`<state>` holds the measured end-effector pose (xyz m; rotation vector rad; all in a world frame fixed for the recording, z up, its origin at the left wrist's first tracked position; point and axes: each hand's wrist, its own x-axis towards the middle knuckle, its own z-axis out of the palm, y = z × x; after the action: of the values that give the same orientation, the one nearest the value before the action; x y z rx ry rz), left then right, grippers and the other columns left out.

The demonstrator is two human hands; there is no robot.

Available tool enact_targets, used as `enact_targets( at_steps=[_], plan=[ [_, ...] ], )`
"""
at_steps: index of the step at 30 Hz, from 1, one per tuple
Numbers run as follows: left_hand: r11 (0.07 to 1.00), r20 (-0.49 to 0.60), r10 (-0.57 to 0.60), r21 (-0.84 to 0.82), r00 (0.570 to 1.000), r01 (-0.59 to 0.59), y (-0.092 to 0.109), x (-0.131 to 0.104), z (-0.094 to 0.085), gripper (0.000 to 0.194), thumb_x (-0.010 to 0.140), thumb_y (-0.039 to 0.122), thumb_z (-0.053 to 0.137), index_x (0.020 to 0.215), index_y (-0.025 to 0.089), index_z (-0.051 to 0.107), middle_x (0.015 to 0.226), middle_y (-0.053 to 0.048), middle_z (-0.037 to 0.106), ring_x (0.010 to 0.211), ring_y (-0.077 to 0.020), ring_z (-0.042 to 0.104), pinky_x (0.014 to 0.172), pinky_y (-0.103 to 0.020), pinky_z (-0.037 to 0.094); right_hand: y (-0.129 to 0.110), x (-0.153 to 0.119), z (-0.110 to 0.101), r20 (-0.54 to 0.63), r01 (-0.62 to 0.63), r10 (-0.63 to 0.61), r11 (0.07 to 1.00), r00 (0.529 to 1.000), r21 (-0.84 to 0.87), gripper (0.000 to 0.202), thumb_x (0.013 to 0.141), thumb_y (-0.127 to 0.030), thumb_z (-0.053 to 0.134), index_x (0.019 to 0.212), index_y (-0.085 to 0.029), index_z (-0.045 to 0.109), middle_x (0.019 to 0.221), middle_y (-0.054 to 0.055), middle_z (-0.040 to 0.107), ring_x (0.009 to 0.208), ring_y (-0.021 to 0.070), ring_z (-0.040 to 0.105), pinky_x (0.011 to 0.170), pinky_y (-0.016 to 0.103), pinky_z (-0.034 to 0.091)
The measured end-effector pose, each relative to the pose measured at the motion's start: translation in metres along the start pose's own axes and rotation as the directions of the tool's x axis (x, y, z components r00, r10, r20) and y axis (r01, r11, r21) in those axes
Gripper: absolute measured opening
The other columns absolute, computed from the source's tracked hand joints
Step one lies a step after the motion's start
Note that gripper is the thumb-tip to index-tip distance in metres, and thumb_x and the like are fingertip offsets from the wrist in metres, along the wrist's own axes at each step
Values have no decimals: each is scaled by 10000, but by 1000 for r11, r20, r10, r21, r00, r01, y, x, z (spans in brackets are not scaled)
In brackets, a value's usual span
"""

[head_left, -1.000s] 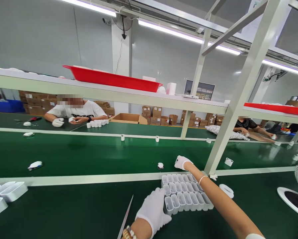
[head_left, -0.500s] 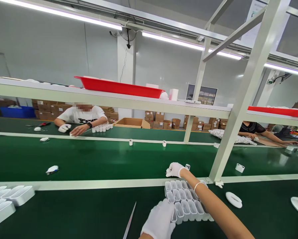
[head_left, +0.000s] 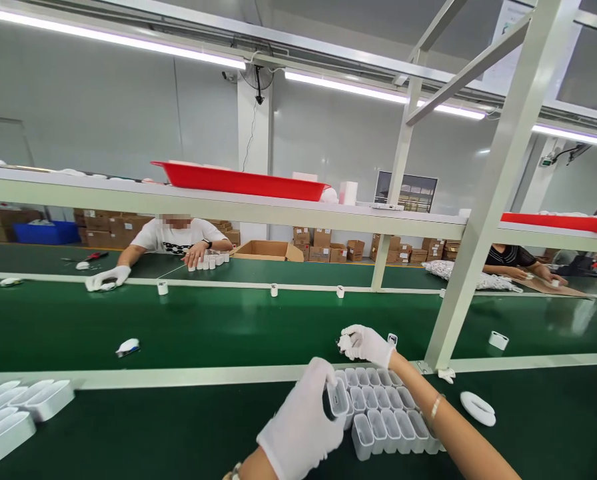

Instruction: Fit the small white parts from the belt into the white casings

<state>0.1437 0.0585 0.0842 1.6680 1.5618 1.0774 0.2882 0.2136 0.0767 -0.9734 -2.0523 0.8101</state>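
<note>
My left hand [head_left: 301, 423], in a white glove, grips a small white open-topped plastic case [head_left: 338, 400] between thumb and fingers. The case is held at the left end of several rows of similar white cases [head_left: 391, 427] standing close together on the dark green bench. Beyond these rows, my right hand [head_left: 369, 345], also gloved, is over the green conveyor belt. Its fingers are closed on a small white-and-dark part [head_left: 345, 344], mostly hidden by the glove. Just behind the right wrist, another small white case [head_left: 392, 339] is on the belt.
A pale metal post [head_left: 483, 193] rises right of my right hand. White ring-shaped pieces [head_left: 477, 408] lie on the right, larger white trays [head_left: 48, 400] at left. A white-and-dark part [head_left: 128, 347] rides the belt [head_left: 218, 327]. Across it, a co-worker's gloved hand [head_left: 108, 279] touches another piece.
My left hand has raised and tipped a case from the group's left end. My right hand has closed around a part at the belt. Pieces on the belt have shifted right. The co-worker's gloved hand moved left.
</note>
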Motion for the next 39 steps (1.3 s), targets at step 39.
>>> enact_targets(
  at_steps=[39],
  plan=[
    [928,-48,234,310,971,-209,-9,-18,-23,339,766,107,556,1023,316,626,1114,-14,669,912,-215,672,859,-380,576,-90,-95,-22,346,-82,30,987,938,138,190,774,-98,656,706,-201,512,658,-68,508,533,77,464,529,207,406]
  ],
)
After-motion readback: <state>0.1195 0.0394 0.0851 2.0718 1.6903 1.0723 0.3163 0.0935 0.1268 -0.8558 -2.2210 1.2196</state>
